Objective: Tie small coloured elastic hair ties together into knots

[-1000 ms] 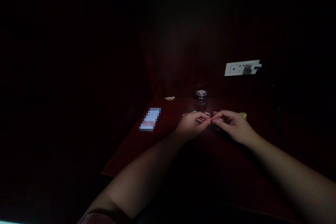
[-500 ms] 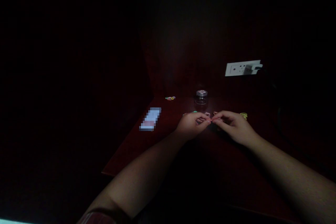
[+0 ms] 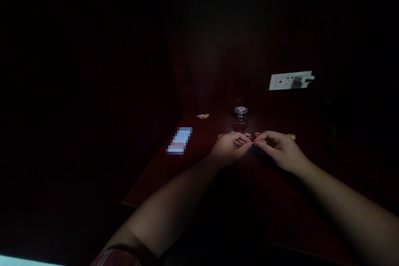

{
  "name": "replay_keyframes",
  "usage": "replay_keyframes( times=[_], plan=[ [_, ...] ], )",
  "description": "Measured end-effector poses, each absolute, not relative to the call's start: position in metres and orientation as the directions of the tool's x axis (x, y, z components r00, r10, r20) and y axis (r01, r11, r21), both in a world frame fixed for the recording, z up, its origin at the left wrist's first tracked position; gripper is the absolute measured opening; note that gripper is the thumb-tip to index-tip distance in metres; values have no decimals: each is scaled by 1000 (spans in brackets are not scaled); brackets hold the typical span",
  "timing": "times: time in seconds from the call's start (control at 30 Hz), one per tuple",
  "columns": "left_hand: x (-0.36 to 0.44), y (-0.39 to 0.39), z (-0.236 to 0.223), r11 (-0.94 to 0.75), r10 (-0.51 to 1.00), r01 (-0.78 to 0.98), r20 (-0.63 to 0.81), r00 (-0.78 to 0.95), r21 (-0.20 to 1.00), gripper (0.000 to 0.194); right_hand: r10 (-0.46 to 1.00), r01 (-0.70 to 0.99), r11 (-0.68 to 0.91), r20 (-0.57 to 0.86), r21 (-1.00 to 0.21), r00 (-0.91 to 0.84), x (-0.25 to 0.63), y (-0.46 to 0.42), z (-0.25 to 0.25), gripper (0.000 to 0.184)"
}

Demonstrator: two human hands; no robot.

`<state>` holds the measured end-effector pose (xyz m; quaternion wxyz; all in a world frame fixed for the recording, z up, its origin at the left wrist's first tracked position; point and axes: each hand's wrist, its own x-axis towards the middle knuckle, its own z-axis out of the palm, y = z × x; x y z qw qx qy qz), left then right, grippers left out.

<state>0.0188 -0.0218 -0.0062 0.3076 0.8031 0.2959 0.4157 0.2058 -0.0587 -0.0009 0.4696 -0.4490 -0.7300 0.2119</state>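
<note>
My left hand (image 3: pixel 229 147) and my right hand (image 3: pixel 280 149) meet over the dark red table, fingertips nearly touching. Each is closed in a pinch of thumb and forefinger. Between them shows a tiny orange piece (image 3: pixel 252 142), which looks like a small hair tie; most of it is hidden by the fingers. Behind the hands lie little heaps of similar coloured loops: pink ones (image 3: pixel 247 135), orange ones (image 3: pixel 257 134), green ones (image 3: pixel 232 133) partly covered by my left hand, and yellow ones (image 3: pixel 291 136) beside my right hand.
A clear round jar (image 3: pixel 240 118) with a lid stands behind the hands. Mixed coloured loops (image 3: pixel 203 116) lie at the back left. A pixelated phone-like rectangle (image 3: pixel 180 141) rests near the table's left edge. On the wall is a white socket (image 3: pixel 289 81) with a plug in it.
The view has shifted slightly, so everything sits a little further right. Both hands keep their pinch; the tiny orange piece between the fingertips shows a bit more, with the fingertips slightly further apart.
</note>
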Motion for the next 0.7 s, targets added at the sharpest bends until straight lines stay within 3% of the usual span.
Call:
replay_keyframes(
  times=[0.3,0.53,0.7],
  plan=[
    [18,-25,-2,-634,733,250,465,496,732,19,890,367,433,455,-823,-28,209,-56,-2,30],
    [18,-26,0,-641,729,232,485,483,732,18,896,389,437,428,-811,-115,208,-58,-3,30],
    [20,-29,2,-620,743,223,470,477,753,16,891,371,438,449,-819,-61,212,-57,0,32]
  ],
)
